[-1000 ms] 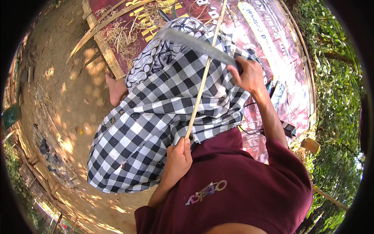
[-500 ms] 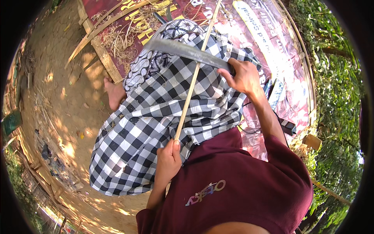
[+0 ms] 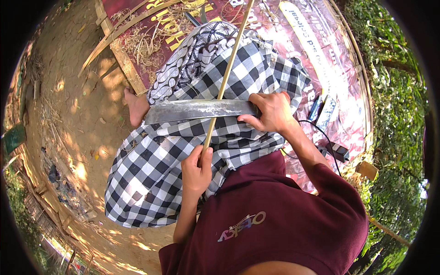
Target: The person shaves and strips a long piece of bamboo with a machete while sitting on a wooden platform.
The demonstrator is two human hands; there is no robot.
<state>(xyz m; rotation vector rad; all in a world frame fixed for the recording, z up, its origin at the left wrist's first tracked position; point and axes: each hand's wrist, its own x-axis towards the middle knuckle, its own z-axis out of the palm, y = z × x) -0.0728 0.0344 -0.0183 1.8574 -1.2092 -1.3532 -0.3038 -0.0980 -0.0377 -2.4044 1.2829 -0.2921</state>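
Observation:
A long, thin strip of pale wood or bamboo (image 3: 230, 64) slants up across my lap. My left hand (image 3: 197, 169) pinches its lower end between thumb and fingers. In my right hand (image 3: 270, 112) is a machete, its handle hidden in my grip. The broad grey machete blade (image 3: 197, 110) points left and lies crosswise over the strip, a little above my left hand. A black-and-white checked cloth (image 3: 151, 169) covers my legs, with a patterned cloth (image 3: 192, 68) showing beyond it.
Curly shavings (image 3: 144, 46) lie on a printed maroon sheet (image 3: 302, 68) at the far side. Split wooden strips (image 3: 123, 64) edge it on the left. To the right sit a black box with a cable (image 3: 338, 151) and a small blue item (image 3: 315, 108). Bare dirt (image 3: 68, 59) stretches left.
The machete has come down along the strip toward my left hand, its blade swinging from a slant to nearly level. My left hand has risen slightly.

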